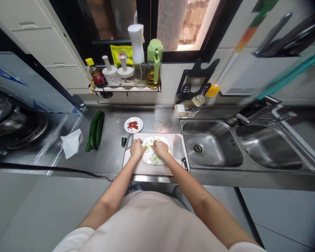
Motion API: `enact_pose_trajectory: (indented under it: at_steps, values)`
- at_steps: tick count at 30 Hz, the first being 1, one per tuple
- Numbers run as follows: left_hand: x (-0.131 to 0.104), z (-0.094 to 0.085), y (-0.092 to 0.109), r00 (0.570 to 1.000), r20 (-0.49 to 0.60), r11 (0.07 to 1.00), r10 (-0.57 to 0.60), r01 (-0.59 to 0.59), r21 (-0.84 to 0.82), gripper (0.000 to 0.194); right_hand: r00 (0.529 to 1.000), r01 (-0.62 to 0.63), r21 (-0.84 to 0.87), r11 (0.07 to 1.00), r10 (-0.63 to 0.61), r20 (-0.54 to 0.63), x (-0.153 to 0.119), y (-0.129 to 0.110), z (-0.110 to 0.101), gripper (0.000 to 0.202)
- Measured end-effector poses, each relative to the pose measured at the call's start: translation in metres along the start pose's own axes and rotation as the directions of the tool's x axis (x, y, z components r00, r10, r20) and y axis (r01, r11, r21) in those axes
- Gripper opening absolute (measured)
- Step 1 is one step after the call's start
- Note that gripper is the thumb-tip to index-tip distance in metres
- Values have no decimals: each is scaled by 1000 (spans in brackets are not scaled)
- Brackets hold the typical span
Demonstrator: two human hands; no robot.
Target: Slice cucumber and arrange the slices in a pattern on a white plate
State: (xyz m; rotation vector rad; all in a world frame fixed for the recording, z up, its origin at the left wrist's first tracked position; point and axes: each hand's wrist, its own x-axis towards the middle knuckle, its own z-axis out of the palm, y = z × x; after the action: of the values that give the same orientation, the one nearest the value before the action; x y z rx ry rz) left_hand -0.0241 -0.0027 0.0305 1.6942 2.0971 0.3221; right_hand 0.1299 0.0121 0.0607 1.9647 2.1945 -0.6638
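Note:
A white plate lies on a pale cutting board in front of me. Thin cucumber slices are laid on it in small curved groups. At the plate's left edge is my left hand, its fingers curled and its thumb reaching toward the slices; whatever it may hold is hidden. Over the plate's middle, my right hand has its fingers pinched together at a cucumber slice. A knife with a black handle rests on the board's right side.
Two whole cucumbers, a cut cucumber end and a small plate of chopped red pieces lie left and behind. A double sink is at right. A bottle rack hangs behind; a stove stands far left.

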Motion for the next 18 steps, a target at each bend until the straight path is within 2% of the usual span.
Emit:
enact_pose_trajectory:
  at_steps: [11,18]
  values:
    - [-5,1,7,994,-31,990,105,-102,99,20,994,106,29,994,-105,-22,-37,-8,2,27]
    - [-7,4,10,991,-31,988,129,-126,90,12,994,110,71,991,-109,-19,-46,6,3,27]
